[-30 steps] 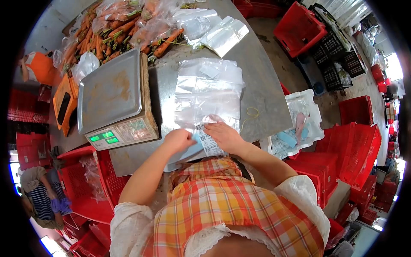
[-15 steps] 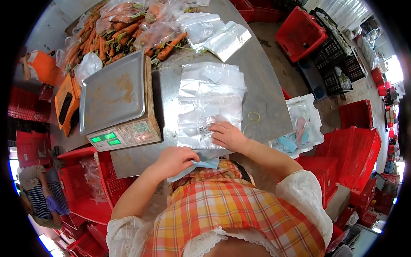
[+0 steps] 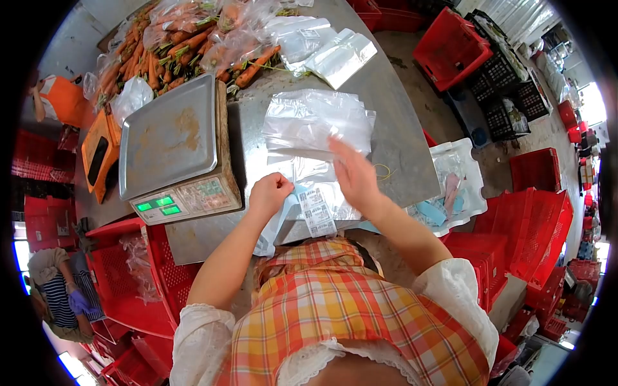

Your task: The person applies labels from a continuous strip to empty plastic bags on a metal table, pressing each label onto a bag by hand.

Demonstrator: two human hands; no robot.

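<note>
In the head view my left hand [image 3: 270, 195] is closed in a pinch on the top end of a light-blue strip of labels [image 3: 273, 225]. White printed labels [image 3: 315, 211] with square codes show on the strip, which hangs over the table's near edge. My right hand [image 3: 354, 177] is somewhat blurred, its fingers stretched out over the stack of clear plastic bags [image 3: 315, 122]. Whether it touches the bags I cannot tell. The upper bag layer lies rumpled toward the far side, with shiny flat bags [image 3: 302, 166] showing beneath.
Left of the bags stands a scale [image 3: 170, 145] with a lit green display. Carrots [image 3: 177, 55], some bagged, are heaped at the far left, beside more bag packs [image 3: 341, 58]. A yellow rubber band [image 3: 384, 172] lies at right. A white crate [image 3: 460, 186] and red crates [image 3: 515, 238] flank the metal table.
My left hand has lifted the blue strip up and away from me, bringing its printed labels into view. My right hand has moved farther over the bags, and their top layer has shifted and rumpled.
</note>
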